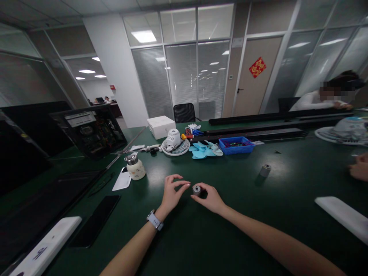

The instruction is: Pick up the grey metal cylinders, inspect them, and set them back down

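- While my right hand (213, 197) is gripping the grey cylinder (196, 191) over the tabletop (244, 188), my left hand (171, 193) is hovering just beside, fingertips nearly meeting.
- From here, I'm not discerning whether they're pinching anything.

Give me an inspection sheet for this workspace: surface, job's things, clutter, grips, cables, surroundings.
Surface: dark green tabletop, glossy.
Job's things: grey cylinder upright in the right hand; second cylinder standing farther right.
Clutter: blue tray, light-blue fan blades, white fan part, white box, patterned bottle.
Grips: right hand curled around the grey cylinder; left hand beside it, thumb and forefinger close together.
Cables: coloured strands in the tray, too small to identify.
Surroundings: office chair, door, another person.
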The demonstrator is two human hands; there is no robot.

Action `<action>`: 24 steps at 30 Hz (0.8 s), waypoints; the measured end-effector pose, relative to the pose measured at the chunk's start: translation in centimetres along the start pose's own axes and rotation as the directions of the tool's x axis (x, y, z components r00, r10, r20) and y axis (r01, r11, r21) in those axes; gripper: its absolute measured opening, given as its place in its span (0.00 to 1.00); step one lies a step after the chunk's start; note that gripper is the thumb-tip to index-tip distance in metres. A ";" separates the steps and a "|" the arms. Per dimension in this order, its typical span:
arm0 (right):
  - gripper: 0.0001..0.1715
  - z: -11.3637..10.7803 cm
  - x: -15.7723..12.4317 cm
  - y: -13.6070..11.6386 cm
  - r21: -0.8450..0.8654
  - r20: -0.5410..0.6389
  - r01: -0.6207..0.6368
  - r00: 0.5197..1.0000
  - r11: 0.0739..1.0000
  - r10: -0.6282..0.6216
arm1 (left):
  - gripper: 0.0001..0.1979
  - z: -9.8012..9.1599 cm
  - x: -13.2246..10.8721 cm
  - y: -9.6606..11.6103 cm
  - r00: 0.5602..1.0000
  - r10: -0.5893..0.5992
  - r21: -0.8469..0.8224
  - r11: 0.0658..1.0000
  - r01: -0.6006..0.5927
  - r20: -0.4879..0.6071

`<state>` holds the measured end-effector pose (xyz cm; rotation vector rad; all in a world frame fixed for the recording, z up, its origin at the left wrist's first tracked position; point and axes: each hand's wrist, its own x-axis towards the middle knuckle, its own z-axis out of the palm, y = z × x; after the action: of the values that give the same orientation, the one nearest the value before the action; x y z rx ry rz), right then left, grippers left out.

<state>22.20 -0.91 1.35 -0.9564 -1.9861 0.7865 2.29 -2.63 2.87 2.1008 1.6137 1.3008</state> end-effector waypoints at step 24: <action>0.32 -2.8 1.0 2.9 0.708 0.236 -0.363 0.930 0.606 0.281 | 0.17 0.3 -0.7 -3.7 0.979 -0.199 -0.020 0.980 0.200 0.040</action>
<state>25.14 2.03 0.89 -0.7647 -1.3254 1.7230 -0.11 -1.65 0.09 1.8806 1.7322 1.2020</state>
